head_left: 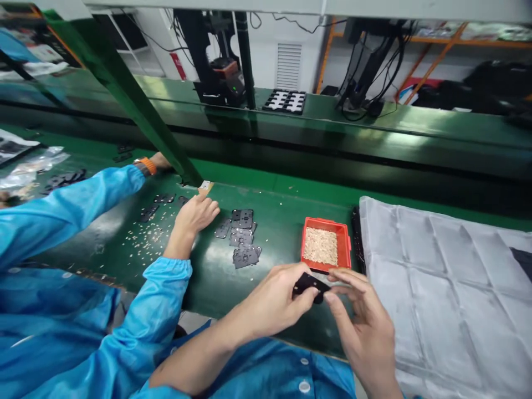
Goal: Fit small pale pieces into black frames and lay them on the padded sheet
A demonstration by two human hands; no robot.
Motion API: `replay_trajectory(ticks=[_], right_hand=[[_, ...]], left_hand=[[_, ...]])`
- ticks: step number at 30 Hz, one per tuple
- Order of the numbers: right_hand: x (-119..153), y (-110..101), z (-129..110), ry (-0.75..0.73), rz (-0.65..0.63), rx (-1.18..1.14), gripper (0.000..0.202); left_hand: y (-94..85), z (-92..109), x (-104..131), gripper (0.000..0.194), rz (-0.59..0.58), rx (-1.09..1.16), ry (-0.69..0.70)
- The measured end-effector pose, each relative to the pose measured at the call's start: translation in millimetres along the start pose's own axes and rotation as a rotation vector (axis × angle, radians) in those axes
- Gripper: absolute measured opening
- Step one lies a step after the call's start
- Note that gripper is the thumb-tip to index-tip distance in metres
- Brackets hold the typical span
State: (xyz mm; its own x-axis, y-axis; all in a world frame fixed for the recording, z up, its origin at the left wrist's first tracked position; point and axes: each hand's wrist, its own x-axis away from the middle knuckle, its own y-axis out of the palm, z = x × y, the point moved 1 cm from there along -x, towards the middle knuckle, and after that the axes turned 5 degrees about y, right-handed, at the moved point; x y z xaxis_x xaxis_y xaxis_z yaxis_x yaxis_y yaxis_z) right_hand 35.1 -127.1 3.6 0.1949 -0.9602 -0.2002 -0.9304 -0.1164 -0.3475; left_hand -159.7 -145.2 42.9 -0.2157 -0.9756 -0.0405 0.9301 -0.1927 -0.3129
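Observation:
My left hand (286, 293) grips a small flat black plastic plate (311, 285) just in front of the red bin, its thumb laid across the near face. At the plate's right end, my right hand (361, 316) has thumb and forefinger tips close together against the edge, with the other fingers loosely bent; any tiny piece between those tips is hidden. The red bin (348, 246) holds many small pale pieces (321, 245). Left of it, several similar black plates (245, 256) lie in a loose, overlapping stack on the green table (282, 199).
A co-worker in blue sleeves (166, 282) reaches in from the left, one hand (195, 213) on the table near a slanted green post (137, 111). Pale bits (145, 238) are scattered there. A grey compartmented tray (440, 277) lies at right. Behind runs a conveyor (291, 144).

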Motion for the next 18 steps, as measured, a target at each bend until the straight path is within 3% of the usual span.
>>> replay_trajectory(ticks=[2,4,7,10,15,18], right_hand=[[-10,-3,-2,-0.083,-0.1,0.092,0.019],[-16,0,-3,-0.063,-0.128,0.072,0.013],[-16,11,1,0.146,0.013,-0.111,0.011],[-14,20,9,0.258,0.076,-0.241,0.016],[-22,12,11,0.071,0.029,-0.079,0.024],[-25,7,4,0.04,0.018,-0.078,0.02]], left_hand=[[-3.6,-2,-6,0.013,-0.051,-0.045,-0.016],[-3.1,-7,-12,0.017,-0.017,0.011,-0.074],[4.8,-19,-15,0.024,0.085,0.164,-0.154],[9.6,-28,-14,0.02,0.067,0.19,-0.099],[-1.5,-23,-14,0.012,-0.155,0.153,-0.097],[-4.6,-20,-15,0.008,-0.162,0.303,-0.162]])
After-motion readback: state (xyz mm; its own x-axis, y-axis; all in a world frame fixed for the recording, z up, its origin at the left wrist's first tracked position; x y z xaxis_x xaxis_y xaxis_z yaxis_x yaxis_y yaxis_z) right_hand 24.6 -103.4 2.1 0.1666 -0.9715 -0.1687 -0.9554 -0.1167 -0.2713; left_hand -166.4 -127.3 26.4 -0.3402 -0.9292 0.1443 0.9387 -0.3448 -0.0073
